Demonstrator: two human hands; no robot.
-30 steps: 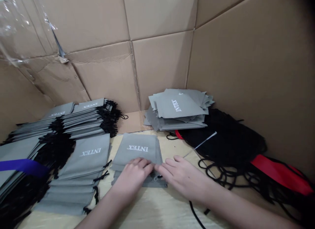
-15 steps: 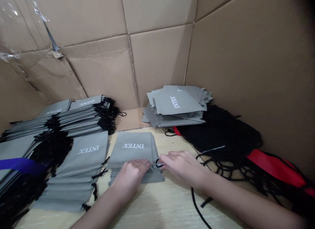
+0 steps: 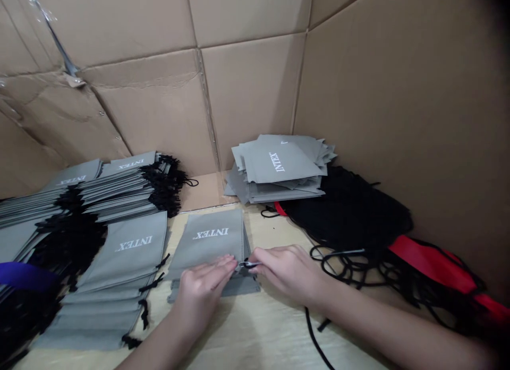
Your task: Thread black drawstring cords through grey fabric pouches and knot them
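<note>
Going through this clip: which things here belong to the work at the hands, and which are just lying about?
Part of the work:
left hand
right hand
grey fabric INTEX drawstring pouch
small silvery fitting

Lying about:
stacked grey drawstring pouches
loose grey pouch pile
black fabric bags with red trim
black cords

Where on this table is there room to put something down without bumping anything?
The bare table nearest the person is free, between the left hand and the black cord, below the grey INTEX pouch. It is crowded on the left, with stacked grey drawstring pouches, and on the right, with black bags.
</note>
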